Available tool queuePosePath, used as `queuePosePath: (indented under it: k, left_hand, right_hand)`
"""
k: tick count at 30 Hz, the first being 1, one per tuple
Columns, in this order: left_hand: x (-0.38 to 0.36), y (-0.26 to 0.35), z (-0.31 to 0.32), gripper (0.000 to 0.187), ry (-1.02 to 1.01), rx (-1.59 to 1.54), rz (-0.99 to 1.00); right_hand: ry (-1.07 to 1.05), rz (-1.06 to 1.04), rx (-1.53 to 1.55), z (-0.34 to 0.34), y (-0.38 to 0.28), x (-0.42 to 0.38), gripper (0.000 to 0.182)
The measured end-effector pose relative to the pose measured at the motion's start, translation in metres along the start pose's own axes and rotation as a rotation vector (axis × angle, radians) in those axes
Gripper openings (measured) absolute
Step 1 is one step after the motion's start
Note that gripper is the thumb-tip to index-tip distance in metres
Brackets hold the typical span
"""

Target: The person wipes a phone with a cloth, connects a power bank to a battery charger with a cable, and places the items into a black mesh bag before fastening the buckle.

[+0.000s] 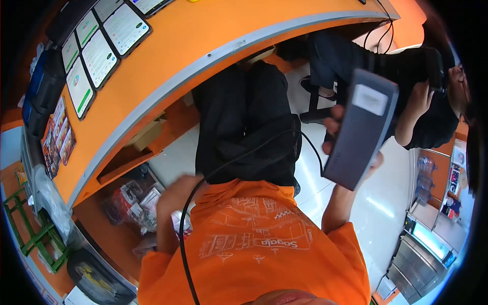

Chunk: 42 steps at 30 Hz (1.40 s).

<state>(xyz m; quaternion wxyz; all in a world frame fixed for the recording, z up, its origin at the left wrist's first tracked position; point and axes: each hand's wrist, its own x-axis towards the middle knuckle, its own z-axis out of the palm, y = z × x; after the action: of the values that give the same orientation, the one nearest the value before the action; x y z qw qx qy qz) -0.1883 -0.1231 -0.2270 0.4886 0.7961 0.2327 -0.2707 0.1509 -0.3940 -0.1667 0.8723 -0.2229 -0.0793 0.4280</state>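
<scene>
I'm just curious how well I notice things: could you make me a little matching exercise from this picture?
1. dark slab
2. black cable
3. phones
4. T-shirt

A. side by side on the desk, screens lit
B. orange, with pale print
C. held in the right hand
D. arching in front of dark trousers

Pairs: 1-C; 2-D; 3-A; 4-B
</scene>
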Motion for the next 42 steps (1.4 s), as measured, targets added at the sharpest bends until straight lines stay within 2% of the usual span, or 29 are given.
queuePosePath:
  k: [2,4,6,8,10,12,14,15,17,19,20,22,23,25,27,28,30,31,34,35,36,38,40,41,42]
  left_hand:
    - [-0.006,0.039,0.023,0.019,-0.380,0.024,0.057]
    - [-0.006,0.076,0.044,0.019,-0.306,-0.143,0.380]
    - [0.006,0.125,0.037,0.017,-0.135,-0.297,0.690]
    - [0.020,0.157,0.020,0.012,-0.012,-0.216,0.794]
    - [0.020,0.189,-0.003,0.010,0.253,0.008,0.889]
    - [0.005,0.222,-0.027,0.011,0.459,-0.004,0.982]
    - [-0.027,0.245,-0.063,0.018,0.554,-0.058,1.071]
    - [-0.046,0.247,-0.081,0.019,0.629,-0.175,1.121]
    - [-0.091,0.234,-0.118,0.022,0.799,-0.431,1.214]
    - [-0.129,0.220,-0.156,0.025,0.949,-0.471,1.335]
    - [-0.150,0.214,-0.178,0.026,1.001,-0.374,1.389]
    - [-0.161,0.241,-0.179,0.033,1.298,-0.094,1.299]
    - [-0.148,0.275,-0.153,0.039,1.462,0.080,1.058]
    - [-0.160,0.290,-0.152,0.046,1.421,0.312,0.712]
    - [-0.225,0.267,-0.207,0.047,1.129,0.393,0.567]
    - [-0.245,0.259,-0.225,0.046,1.074,0.451,0.511]
    - [-0.269,0.237,-0.250,0.044,1.067,0.590,0.375]
    - [-0.276,0.227,-0.261,0.044,1.088,0.649,0.322]
    - [-0.294,0.199,-0.287,0.041,1.197,0.789,0.177]
    - [-0.300,0.193,-0.293,0.040,1.238,0.820,0.140]
    - [-0.306,0.185,-0.299,0.039,1.278,0.850,0.096]
    - [-0.321,0.173,-0.307,0.038,1.353,0.902,0.028]
    - [-0.333,0.168,-0.312,0.036,1.427,0.956,-0.031]
    - [-0.339,0.164,-0.315,0.036,1.460,0.977,-0.054]
    - [-0.342,0.162,-0.317,0.035,1.491,1.002,-0.077]
  right_hand:
    - [-0.163,-0.028,-0.010,0.039,-0.005,0.014,0.096]
    - [-0.259,-0.049,0.054,0.056,-0.012,0.023,0.095]
    - [-0.284,-0.070,0.116,0.062,-0.025,0.027,0.093]
    - [-0.283,-0.113,0.119,0.072,-0.033,0.022,0.092]
    - [-0.279,-0.167,0.119,0.085,-0.036,0.018,0.089]
    - [-0.257,-0.215,0.152,0.101,-0.036,0.011,0.085]
    - [-0.170,-0.322,0.106,0.117,-0.029,0.008,0.092]
    - [-0.086,-0.400,0.032,0.125,-0.024,0.006,0.102]
    - [-0.057,-0.466,-0.047,0.115,-0.033,0.008,0.099]
    - [-0.040,-0.486,-0.132,0.120,-0.036,0.012,0.094]
    - [-0.043,-0.516,-0.128,0.128,-0.028,0.012,0.083]
    - [-0.116,-0.514,-0.078,0.156,-0.013,0.019,0.063]
    - [-0.135,-0.475,-0.056,0.166,-0.011,0.020,0.054]
    - [-0.255,-0.321,0.035,0.174,-0.009,0.020,0.034]
    - [-0.218,-0.360,0.064,0.178,-0.003,0.018,0.039]
    - [-0.194,-0.374,0.071,0.179,-0.002,0.017,0.042]
    - [-0.133,-0.279,0.105,0.177,0.000,0.014,0.037]
    - [-0.072,-0.268,-0.001,0.174,0.003,0.009,0.026]
    - [-0.080,-0.184,0.018,0.161,0.027,0.000,0.015]
    - [-0.111,-0.106,0.030,0.169,0.037,-0.008,0.020]
    - [-0.074,-0.104,0.032,0.164,0.053,-0.007,0.033]
    - [-0.168,-0.001,0.043,0.152,0.085,-0.009,0.061]
    - [-0.242,0.117,-0.019,0.177,0.100,-0.020,0.071]
    - [-0.233,0.244,-0.056,0.178,0.109,-0.023,0.076]
    - [-0.250,0.244,-0.099,0.175,0.121,-0.028,0.073]
